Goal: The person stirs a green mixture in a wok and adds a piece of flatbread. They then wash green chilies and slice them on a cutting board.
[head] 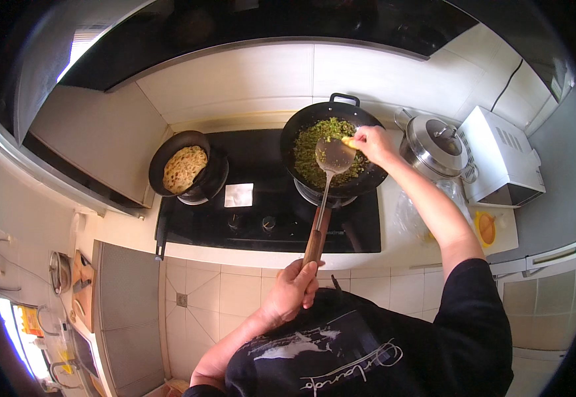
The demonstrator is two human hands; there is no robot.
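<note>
My left hand is closed around the wooden handle of a metal spatula, whose blade is tilted over the black wok. Chopped green food covers the wok's bottom. Over the wok's right side, my right hand pinches a small yellow piece between its fingertips, at the edge of the spatula blade. What the yellow piece is, I cannot tell. On the left burner, a browned flatbread lies in a black frying pan.
A white square of paper or cloth lies on the black gas hob. Right of the wok stand a lidded steel pot, a clear plastic bag, a white microwave oven and an orange bowl. The range hood hangs above.
</note>
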